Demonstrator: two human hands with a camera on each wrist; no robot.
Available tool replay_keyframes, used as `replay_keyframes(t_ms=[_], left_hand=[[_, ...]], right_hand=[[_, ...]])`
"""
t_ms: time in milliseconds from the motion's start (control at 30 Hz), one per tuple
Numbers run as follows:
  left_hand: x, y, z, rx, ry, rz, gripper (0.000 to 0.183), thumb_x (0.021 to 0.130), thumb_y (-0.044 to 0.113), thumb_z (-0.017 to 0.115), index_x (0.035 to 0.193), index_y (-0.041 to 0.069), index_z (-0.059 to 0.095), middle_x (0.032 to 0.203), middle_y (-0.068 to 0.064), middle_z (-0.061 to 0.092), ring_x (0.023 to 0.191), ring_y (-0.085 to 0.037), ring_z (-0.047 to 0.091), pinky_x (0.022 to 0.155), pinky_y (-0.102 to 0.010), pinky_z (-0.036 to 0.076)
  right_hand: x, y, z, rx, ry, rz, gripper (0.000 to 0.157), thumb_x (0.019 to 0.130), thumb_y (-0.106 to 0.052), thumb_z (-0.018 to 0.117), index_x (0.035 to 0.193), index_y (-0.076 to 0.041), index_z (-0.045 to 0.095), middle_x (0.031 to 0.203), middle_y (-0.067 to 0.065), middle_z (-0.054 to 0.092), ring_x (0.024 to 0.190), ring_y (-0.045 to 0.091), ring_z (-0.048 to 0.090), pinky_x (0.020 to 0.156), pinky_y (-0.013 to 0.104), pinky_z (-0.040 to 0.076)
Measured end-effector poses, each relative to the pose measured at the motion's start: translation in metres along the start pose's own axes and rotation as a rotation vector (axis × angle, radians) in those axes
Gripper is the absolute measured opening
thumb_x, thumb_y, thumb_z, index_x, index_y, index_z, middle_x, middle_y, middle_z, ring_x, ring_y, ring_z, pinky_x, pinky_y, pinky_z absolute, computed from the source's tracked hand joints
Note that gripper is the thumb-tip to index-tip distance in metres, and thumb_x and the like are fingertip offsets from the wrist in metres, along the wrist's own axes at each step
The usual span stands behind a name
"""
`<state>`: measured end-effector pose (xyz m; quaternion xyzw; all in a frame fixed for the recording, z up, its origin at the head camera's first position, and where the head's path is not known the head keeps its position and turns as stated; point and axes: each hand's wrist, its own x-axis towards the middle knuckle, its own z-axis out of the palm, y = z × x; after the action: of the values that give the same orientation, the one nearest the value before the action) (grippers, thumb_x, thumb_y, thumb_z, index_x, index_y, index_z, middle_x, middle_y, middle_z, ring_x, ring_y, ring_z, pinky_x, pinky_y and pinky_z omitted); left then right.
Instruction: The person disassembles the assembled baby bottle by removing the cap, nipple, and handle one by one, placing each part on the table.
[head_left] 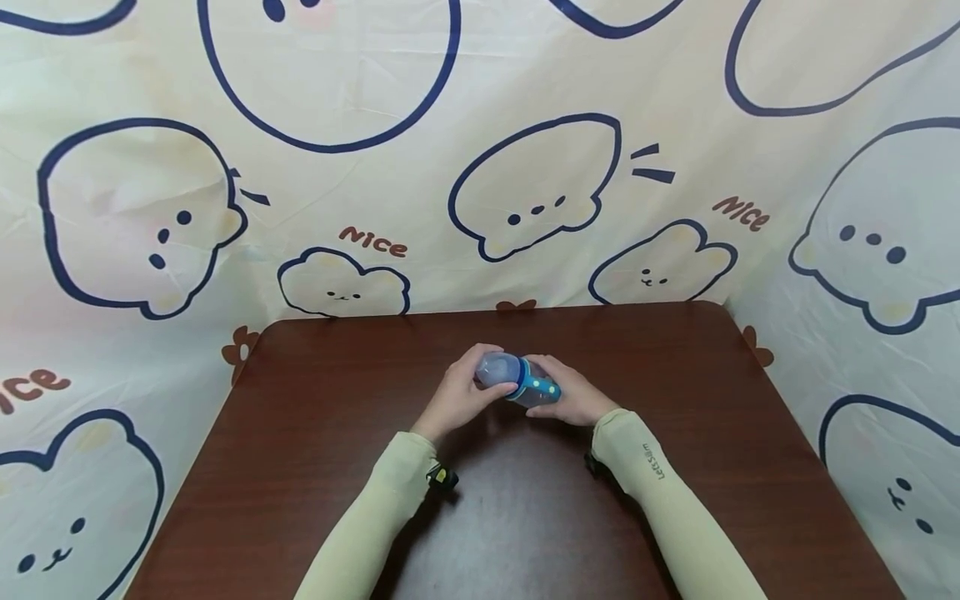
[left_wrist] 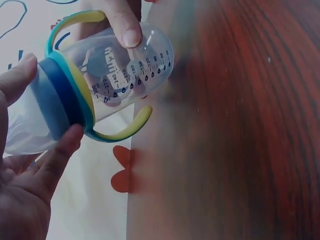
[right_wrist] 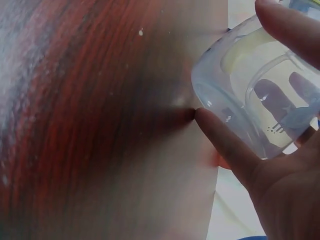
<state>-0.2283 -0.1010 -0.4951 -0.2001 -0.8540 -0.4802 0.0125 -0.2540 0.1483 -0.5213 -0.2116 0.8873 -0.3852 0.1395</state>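
- The baby bottle [head_left: 517, 379] is lying sideways between the two hands; its capped end is pointing to the left hand [head_left: 457, 396], its clear base to the right hand [head_left: 573, 396].
- The grip is being shared end to end; this is presumably steadying the clear body [left_wrist: 145, 62] while leaving the blue collar [left_wrist: 60, 95] accessible to the left fingers.
- The two-coloured handles are projecting back over the body, towards the right hand; the lower handle [left_wrist: 122, 132] is standing free of the left fingers, which is probably why the left hand is holding at the collar and translucent cap [left_wrist: 25, 125].
- The left hand is clamping on the cap and collar; its thumb and fingers are parting only as far as the bottle between them requires.
- The right hand is clasping the body from opposite sides; one fingertip is touching near the base; its digits are spreading wider than a pinch.
- The bottle is appearing raised above the table [head_left: 337, 500] beneath both hands; exact clearance cannot be told.
- Pale sleeves [head_left: 375, 508] are covering both forearms behind the hands; a patterned cloth [head_left: 412, 192] is hanging beyond them.
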Motion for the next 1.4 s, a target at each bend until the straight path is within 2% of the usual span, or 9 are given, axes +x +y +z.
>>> replay_keyframes(t_ms=[233, 567, 1100, 1400], left_hand=[[-0.0009, -0.0032, 0.0036, -0.026, 0.047, -0.033, 0.053, 0.090, 0.041, 0.081, 0.132, 0.022, 0.055, 0.125, -0.002, 0.065, 0.109, -0.022, 0.063, 0.091, -0.045, 0.061], [0.0011, -0.0048, 0.0038, -0.070, 0.060, -0.068, 0.051, 0.091, 0.041, 0.080, 0.131, 0.023, 0.056, 0.126, -0.004, 0.066, 0.108, -0.024, 0.064, 0.090, -0.044, 0.061], [0.0013, 0.0041, 0.0034, -0.097, 0.087, -0.107, 0.050, 0.091, 0.038, 0.080, 0.131, 0.020, 0.056, 0.127, -0.008, 0.067, 0.108, -0.027, 0.065, 0.091, -0.046, 0.061], [0.0022, 0.0036, 0.0059, -0.110, 0.086, -0.125, 0.048, 0.092, 0.036, 0.080, 0.130, 0.020, 0.057, 0.127, -0.008, 0.068, 0.107, -0.026, 0.065, 0.092, -0.045, 0.061]], right_hand=[[-0.0002, -0.0025, 0.0009, -0.026, 0.006, -0.007, 0.089, 0.082, -0.031, 0.090, 0.154, -0.034, 0.038, 0.147, 0.002, 0.049, 0.131, 0.028, 0.050, 0.112, 0.059, 0.045], [0.0020, -0.0035, 0.0010, -0.027, 0.005, -0.002, 0.089, 0.082, -0.030, 0.090, 0.154, -0.035, 0.039, 0.146, 0.002, 0.050, 0.130, 0.029, 0.051, 0.112, 0.059, 0.045], [0.0036, -0.0049, -0.0019, -0.027, 0.010, -0.019, 0.090, 0.082, -0.030, 0.090, 0.155, -0.032, 0.038, 0.147, 0.003, 0.051, 0.131, 0.030, 0.050, 0.112, 0.060, 0.045], [0.0020, -0.0034, -0.0027, -0.030, 0.000, 0.008, 0.089, 0.083, -0.031, 0.089, 0.156, -0.033, 0.038, 0.148, 0.002, 0.050, 0.132, 0.029, 0.049, 0.112, 0.060, 0.045]])
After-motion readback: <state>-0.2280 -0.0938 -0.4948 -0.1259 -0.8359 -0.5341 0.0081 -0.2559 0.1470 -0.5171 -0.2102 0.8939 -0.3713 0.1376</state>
